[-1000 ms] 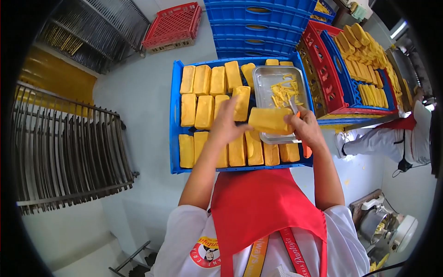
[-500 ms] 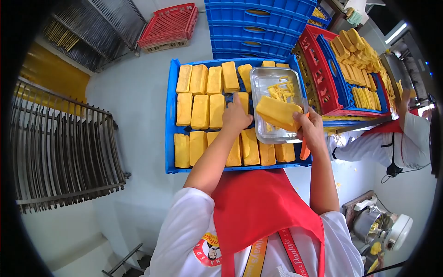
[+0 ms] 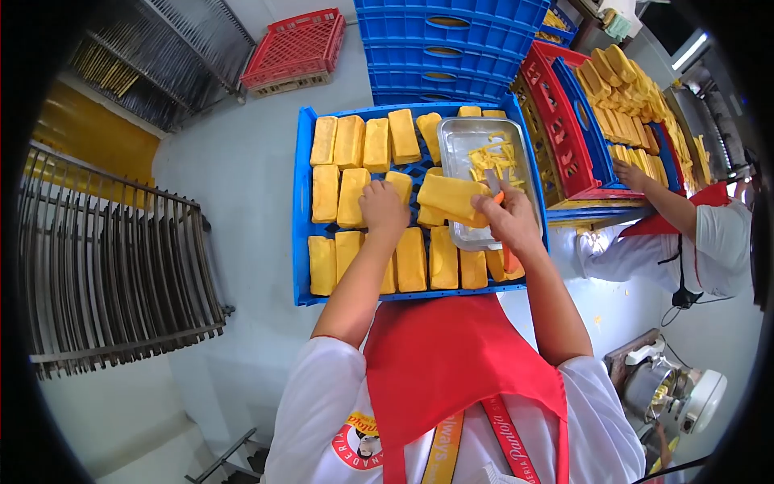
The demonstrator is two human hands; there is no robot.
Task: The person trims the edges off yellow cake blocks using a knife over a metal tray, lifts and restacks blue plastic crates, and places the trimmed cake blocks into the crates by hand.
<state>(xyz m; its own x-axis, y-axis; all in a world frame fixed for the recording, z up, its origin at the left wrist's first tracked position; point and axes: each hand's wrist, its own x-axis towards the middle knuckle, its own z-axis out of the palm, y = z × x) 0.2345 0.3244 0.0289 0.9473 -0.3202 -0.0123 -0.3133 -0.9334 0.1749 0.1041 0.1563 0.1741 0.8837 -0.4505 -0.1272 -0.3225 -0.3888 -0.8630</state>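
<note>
My right hand (image 3: pixel 516 224) holds a knife (image 3: pixel 509 260) with an orange handle and, with the same fingers, one end of a yellow loaf (image 3: pixel 450 196). This loaf hangs over the left rim of a metal tray (image 3: pixel 461 145) with thin yellow trimmings (image 3: pixel 493 155) in it. My left hand (image 3: pixel 384 211) has its fingers curled over another yellow loaf (image 3: pixel 400 184), tilted in the middle row of a blue crate (image 3: pixel 303 161). Rows of similar loaves (image 3: pixel 326 194) lie about it, some hidden under my left forearm and the tray.
Stacked blue crates (image 3: pixel 447 52) stand behind my crate. To the right, a red crate (image 3: pixel 556 121) and a blue one hold sliced loaves (image 3: pixel 617 121), where a co-worker's hand (image 3: pixel 633 173) reaches in. A metal rack (image 3: pixel 121 258) is at left, a red crate (image 3: pixel 294 48) on the floor.
My left hand has moved left and closed over a middle-row loaf. My right hand has shifted left with its loaf and knife. The co-worker's arm has come down to the sliced loaves.
</note>
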